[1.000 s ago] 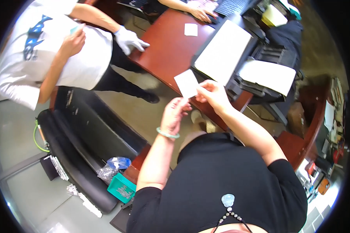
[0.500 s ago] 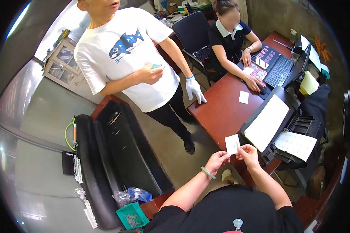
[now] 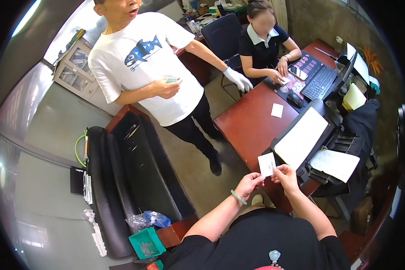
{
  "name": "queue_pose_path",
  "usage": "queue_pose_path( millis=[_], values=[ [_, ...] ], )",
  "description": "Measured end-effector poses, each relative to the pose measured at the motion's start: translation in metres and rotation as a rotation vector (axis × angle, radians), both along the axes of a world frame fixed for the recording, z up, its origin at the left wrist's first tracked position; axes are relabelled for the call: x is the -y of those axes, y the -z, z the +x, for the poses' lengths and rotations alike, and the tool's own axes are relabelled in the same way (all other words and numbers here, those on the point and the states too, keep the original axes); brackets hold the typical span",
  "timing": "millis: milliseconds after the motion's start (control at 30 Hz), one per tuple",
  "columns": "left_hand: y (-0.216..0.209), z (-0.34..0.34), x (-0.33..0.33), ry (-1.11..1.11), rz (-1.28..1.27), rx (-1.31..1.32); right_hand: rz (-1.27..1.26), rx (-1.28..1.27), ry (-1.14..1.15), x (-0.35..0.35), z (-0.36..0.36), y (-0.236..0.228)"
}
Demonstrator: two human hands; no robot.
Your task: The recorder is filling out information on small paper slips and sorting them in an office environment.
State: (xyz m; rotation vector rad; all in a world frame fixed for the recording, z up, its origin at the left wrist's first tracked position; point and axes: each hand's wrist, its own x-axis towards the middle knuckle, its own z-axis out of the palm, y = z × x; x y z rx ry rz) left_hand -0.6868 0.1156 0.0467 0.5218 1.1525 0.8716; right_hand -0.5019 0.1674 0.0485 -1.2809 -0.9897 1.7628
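Between my two hands is a small white card [image 3: 266,164] with faint dark print, held up over the near corner of the desk [image 3: 238,123]. My left hand [image 3: 249,185], with a pale green bangle at the wrist, pinches its lower left corner. On its right edge, my right hand [image 3: 285,177] grips it between thumb and fingers. A printer [image 3: 303,139] with white paper in its feed stands just beyond my right hand. Another white card [image 3: 277,110] lies flat on the desk, farther off.
A person in a white T-shirt [image 3: 148,67] stands across, one hand gloved. Another person [image 3: 265,49] sits behind the desk by a keyboard [image 3: 319,83] and mouse [image 3: 295,99]. To the left are a black sofa [image 3: 144,166] and a green tray [image 3: 147,244].
The standing person's gloved hand has lifted off the desk edge. The seated person's hand has left the mouse and now holds something small and pale. My hands keep hold of the card.
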Motion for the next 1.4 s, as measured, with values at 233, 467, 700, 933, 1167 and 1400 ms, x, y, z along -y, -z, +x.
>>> queue_pose_path(
  millis=[233, 467, 700, 933, 1167, 1400],
  values=[
    [-0.003, 0.030, 0.015, 0.081, 0.083, -0.032, 0.116, -0.069, -0.068, 0.017, 0.039, 0.012],
    [-0.015, 0.038, 0.024, 0.128, -0.002, -0.046, 0.019, -0.023, -0.071, 0.031, 0.065, -0.006],
    [-0.007, -0.012, -0.030, 0.107, 0.002, -0.122, 0.094, 0.043, 0.008, 0.036, 0.082, -0.030],
    [0.010, -0.093, -0.152, 0.165, 0.170, -0.339, -0.029, 0.072, 0.234, 0.033, 0.059, -0.065],
    [0.028, -0.102, -0.251, 0.308, 0.228, -0.451, -0.046, 0.118, 0.462, 0.031, 0.029, -0.070],
    [0.066, -0.089, -0.281, 0.443, 0.274, -0.424, -0.113, 0.183, 0.619, 0.025, 0.005, -0.075]
  ],
)
